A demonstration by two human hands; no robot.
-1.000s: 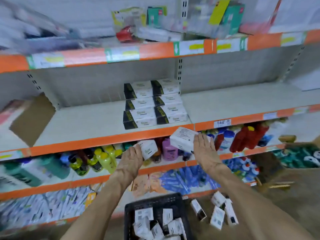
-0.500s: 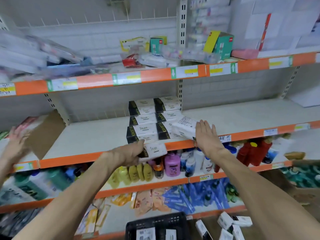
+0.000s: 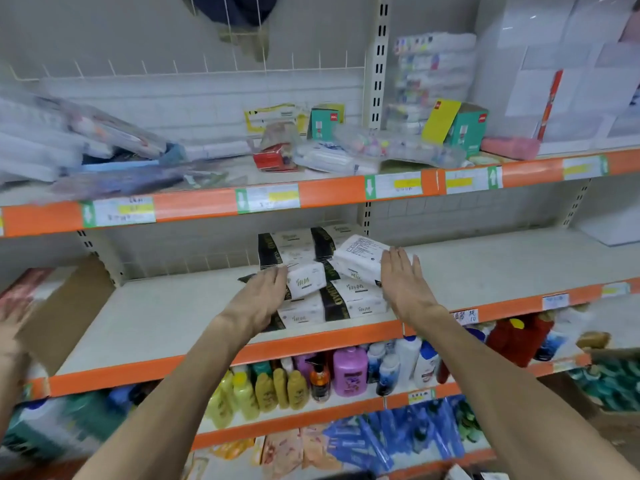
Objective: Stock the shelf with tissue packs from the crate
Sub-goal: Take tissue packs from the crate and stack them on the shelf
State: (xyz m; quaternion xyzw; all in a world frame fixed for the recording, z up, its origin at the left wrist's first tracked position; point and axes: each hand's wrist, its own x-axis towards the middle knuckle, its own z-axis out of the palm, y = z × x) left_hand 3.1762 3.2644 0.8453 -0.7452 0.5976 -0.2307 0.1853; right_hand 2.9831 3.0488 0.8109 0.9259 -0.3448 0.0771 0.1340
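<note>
One tissue pack sits on the left of the stack on the middle shelf, its left end under the left hand; whether the fingers clasp it I cannot tell. A second pack leans tilted on the right, the right hand flat against it, fingers straight.

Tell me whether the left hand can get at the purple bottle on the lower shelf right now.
Probably not directly. The left hand is busy above, pressing a tissue pack to the stack, and the orange shelf edge lies between it and the purple bottle. The bottle's front is unblocked.
</note>
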